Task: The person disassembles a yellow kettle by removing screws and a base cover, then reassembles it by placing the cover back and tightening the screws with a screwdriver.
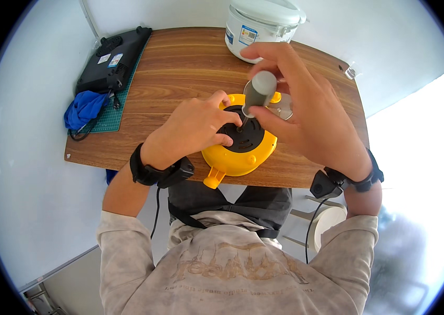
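Observation:
A round yellow appliance [232, 160] lies upside down at the table's near edge, its black vented base plate [245, 136] facing up. My left hand [195, 128] rests on its left side, fingers pressing on the black plate and yellow rim. My right hand [306, 110] grips a screwdriver with a grey handle [258, 90], held upright, its tip down in the black plate near the centre. A silvery disc [283, 109] lies just behind the appliance, partly hidden by my right hand.
The wooden table [180, 68] stands against a white wall. A white rice cooker [261, 23] sits at the back. At the back left a black flat appliance [114, 58] lies on a green cutting mat [111, 118] beside a blue cloth [82, 107]. A white stool [327, 220] stands below.

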Available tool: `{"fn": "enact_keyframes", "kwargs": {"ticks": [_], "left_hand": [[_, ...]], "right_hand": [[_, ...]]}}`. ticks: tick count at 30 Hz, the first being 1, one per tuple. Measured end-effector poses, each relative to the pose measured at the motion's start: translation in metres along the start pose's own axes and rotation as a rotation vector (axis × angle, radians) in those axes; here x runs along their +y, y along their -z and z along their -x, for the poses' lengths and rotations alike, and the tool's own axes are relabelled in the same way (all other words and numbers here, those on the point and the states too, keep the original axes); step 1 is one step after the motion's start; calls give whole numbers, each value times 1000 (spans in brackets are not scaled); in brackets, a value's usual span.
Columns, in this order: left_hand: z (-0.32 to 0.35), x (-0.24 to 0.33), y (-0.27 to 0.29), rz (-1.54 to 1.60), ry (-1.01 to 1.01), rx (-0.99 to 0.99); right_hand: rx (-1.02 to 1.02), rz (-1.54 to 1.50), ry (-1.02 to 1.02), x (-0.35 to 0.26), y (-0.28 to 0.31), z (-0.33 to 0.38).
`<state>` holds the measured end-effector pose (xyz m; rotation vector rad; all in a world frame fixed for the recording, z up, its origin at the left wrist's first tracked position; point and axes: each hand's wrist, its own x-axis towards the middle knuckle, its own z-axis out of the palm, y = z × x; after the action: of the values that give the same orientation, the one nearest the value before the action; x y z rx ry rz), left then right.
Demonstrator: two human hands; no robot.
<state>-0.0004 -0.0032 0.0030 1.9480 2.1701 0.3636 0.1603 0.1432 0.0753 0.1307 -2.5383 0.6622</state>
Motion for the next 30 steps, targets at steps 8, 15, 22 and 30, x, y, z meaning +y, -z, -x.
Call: {"fn": "enact_keyframes", "kwargs": {"ticks": [8, 15, 22, 30], "left_hand": [[0, -1, -2, -50, -8, 7], [0, -4, -6, -17, -19, 15], [0, -6, -8, -42, -30, 39], [-1, -6, -5, -32, -17, 12]], "right_hand": [[9, -3, 30, 7, -5, 1], [34, 63, 3, 12, -4, 1], [92, 73, 36, 14, -8, 0], [56, -179, -128, 5, -5, 0]]}}
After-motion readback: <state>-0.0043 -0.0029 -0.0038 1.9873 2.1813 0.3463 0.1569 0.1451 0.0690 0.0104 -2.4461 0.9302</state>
